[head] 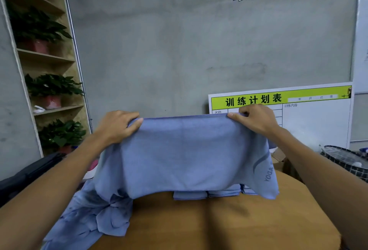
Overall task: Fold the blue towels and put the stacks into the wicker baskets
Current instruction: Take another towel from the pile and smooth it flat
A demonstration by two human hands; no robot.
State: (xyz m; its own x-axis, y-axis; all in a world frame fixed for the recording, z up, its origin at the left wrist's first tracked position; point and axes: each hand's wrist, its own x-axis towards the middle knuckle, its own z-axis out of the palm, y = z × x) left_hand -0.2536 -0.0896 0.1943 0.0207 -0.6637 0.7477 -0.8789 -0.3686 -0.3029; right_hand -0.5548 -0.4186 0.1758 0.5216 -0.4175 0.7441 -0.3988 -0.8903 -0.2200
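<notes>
**Blue towel held up by its top edge over the surface**

Taking the raised blue towel [185, 154] as the landmark: far to its left stands a wooden shelf unit [45, 58] with potted plants [49, 88] on several levels, against a grey concrete wall. Below the towel's lower left corner, a crumpled heap of unfolded blue towels [93, 216] lies on the brown surface [219, 226] and spills over its left edge.

At the towel's top left corner, the left hand [117, 126] grips the hem; its fingers [135, 125] are curled over the edge, pinching the cloth against the thumb. The towel hangs stretched between both hands, its upper edge nearly level, its lower edge draping just above the surface. Grey lettering shows near its right side.

Directly beneath the towel's bottom edge, folded blue towels [209, 194] lie on the surface, partly hidden behind the hanging cloth.

At the top right corner, the right hand [256, 120] pinches the hem, thumb in front and the other fingers curled behind.

Behind the towel to the right, a whiteboard [314, 114] with a yellow-green header leans against the wall. Farther right sits a dark checked bag [346, 160].
</notes>
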